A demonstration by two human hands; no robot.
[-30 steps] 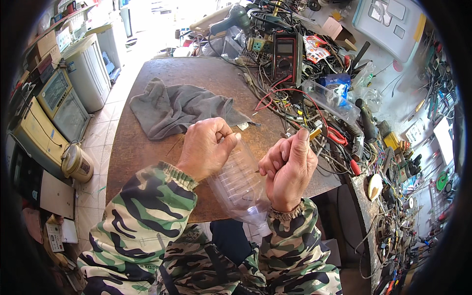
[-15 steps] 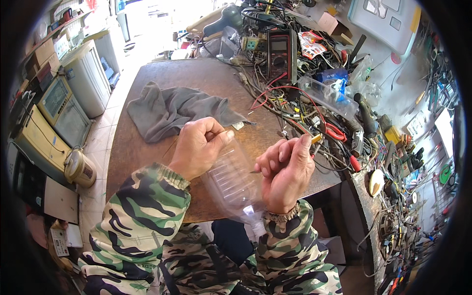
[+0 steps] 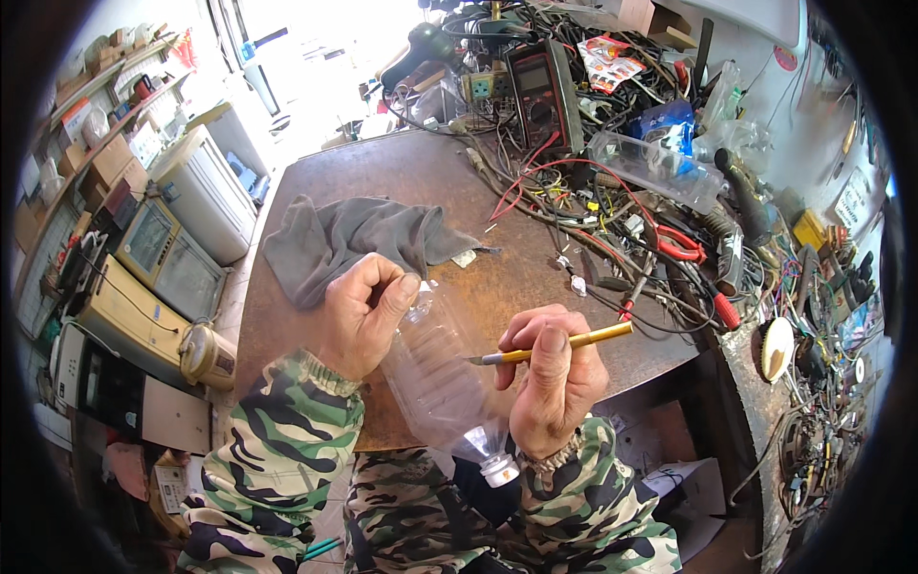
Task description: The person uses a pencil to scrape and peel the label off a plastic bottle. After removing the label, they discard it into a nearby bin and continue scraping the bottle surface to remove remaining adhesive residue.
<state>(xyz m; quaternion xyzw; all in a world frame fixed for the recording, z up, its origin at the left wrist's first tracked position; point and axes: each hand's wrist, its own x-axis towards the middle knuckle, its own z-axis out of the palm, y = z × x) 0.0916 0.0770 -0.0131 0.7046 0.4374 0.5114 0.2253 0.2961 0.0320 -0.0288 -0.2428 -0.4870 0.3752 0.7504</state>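
A clear, ribbed plastic bottle [image 3: 430, 368] lies slanted in front of me, its white-capped neck [image 3: 498, 469] pointing down toward my lap. The fingers of my left hand [image 3: 359, 316] are pinched at the bottle's far end. My right hand [image 3: 553, 392] grips a slim craft knife [image 3: 601, 336] with a gold-coloured handle. The blade points left, over or against the bottle's side; whether it touches the plastic I cannot tell. Beyond my left hand, a crumpled grey cloth [image 3: 359, 234] rests on the brown tabletop [image 3: 330, 167].
A heap of wires borders the table's right side, with a multimeter [image 3: 543, 96], another clear plastic bottle [image 3: 660, 170] and red-handled pliers [image 3: 681, 247] in it. Farther right, a bench [image 3: 722, 402] holds parts. Appliances and a lidded bucket [image 3: 207, 356] stand at left.
My right hand has turned, so the craft knife's gold handle now shows fully. The bottle's capped end has come into plain sight beside my right wrist. The whole view has shifted a little.
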